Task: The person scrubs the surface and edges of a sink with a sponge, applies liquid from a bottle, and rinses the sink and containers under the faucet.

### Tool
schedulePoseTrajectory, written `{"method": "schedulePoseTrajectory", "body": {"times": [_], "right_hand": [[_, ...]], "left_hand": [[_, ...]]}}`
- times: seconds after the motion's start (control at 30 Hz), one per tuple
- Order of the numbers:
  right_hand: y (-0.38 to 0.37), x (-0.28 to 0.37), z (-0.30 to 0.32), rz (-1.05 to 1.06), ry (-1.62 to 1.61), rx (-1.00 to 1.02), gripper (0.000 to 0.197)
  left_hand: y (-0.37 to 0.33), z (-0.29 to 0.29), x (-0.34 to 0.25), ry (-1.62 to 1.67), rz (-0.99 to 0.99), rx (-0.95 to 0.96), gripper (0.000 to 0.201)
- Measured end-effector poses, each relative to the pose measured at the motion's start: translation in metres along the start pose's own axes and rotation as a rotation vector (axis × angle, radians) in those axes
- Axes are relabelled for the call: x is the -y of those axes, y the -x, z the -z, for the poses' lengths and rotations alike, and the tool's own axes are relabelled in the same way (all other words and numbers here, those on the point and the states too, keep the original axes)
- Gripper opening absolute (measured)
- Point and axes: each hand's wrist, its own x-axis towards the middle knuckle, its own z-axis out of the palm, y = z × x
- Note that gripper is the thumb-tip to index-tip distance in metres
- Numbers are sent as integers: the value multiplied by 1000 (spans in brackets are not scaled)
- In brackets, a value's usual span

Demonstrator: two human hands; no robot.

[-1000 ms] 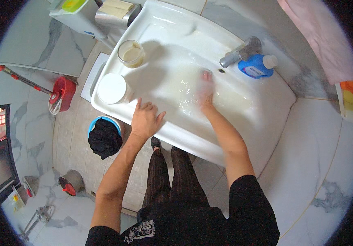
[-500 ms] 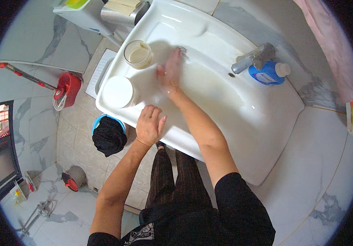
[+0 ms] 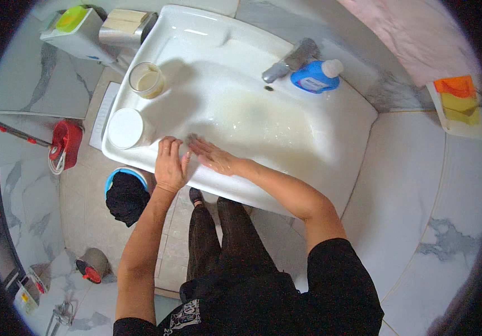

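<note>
The white sink (image 3: 196,33) holds a shallow pool of cloudy water around its drain. My right hand (image 3: 214,158) lies flat with fingers stretched on the sink's sloping inner surface near the front rim. By its fingertips is a small grey patch; I cannot tell whether it is a thing or a shadow. My left hand (image 3: 171,166) rests on the front rim just beside it, fingers loosely bent and apart, holding nothing. To its left on the rim stands a jar with a white lid (image 3: 125,128), and behind that a clear glass jar (image 3: 147,80) with residue inside.
A blue bottle with a white cap (image 3: 315,77) stands beside the metal faucet (image 3: 290,60) at the back. Below the left rim is a blue bucket (image 3: 108,182) with black cloth (image 3: 127,197). A red mop bucket (image 3: 67,144) and a grey bin (image 3: 94,264) are on the floor.
My right hand has come from deeper in the sink toward the front rim, close to my left hand. The left hand stays on the rim. The view has shifted to the right.
</note>
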Motion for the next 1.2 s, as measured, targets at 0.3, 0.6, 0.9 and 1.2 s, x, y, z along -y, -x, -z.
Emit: {"method": "schedulePoseTrajectory", "body": {"times": [0.3, 0.6, 0.9, 1.2], "right_hand": [[218, 1, 32, -503, 105, 254, 60], [277, -34, 128, -490, 741, 249, 72], [263, -73, 168, -452, 871, 129, 78], [291, 11, 43, -544, 494, 308, 72]], "left_hand": [[-2, 0, -4, 10, 12, 2, 27], [-3, -1, -8, -27, -10, -1, 26], [-4, -3, -7, -34, -55, -31, 26], [-4, -5, -8, -7, -21, -11, 25]]}}
